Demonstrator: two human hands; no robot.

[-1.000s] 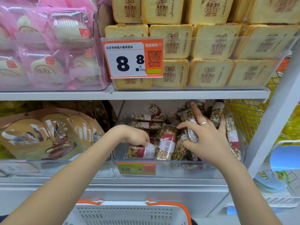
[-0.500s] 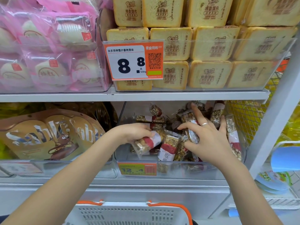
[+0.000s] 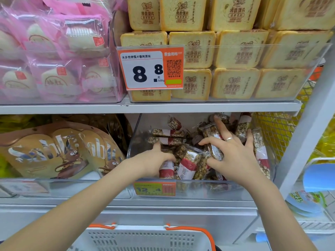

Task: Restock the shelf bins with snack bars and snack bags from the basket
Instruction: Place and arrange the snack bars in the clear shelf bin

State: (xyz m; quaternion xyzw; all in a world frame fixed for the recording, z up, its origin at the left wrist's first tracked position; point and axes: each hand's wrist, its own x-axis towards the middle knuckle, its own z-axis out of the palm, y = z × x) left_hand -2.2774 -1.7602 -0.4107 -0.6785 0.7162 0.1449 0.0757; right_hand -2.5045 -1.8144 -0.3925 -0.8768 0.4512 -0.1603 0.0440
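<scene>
A clear shelf bin (image 3: 235,189) on the lower shelf holds several nut snack bars in clear wrappers with red and white labels. My left hand (image 3: 152,162) reaches in at the bin's front left, fingers curled round one snack bar (image 3: 165,171) that stands on end among the others. My right hand (image 3: 232,156), with a ring on it, lies over the pile further right, and its thumb and fingers hold another bar (image 3: 213,142). The white basket (image 3: 145,238) with orange handles sits below at the frame's bottom edge; its contents are out of view.
An orange price tag (image 3: 155,189) hangs on the bin front. Gold cookie bags (image 3: 59,151) fill the bin to the left. Above are toast-shaped packs (image 3: 235,51) behind a big price tag (image 3: 151,68), and pink bags (image 3: 54,51). A yellow mesh (image 3: 272,127) and a shelf post (image 3: 311,109) stand on the right.
My left hand lifted a snack bar from the bin's front, then lowered it back into the pile standing on end. My right hand stayed on its bar.
</scene>
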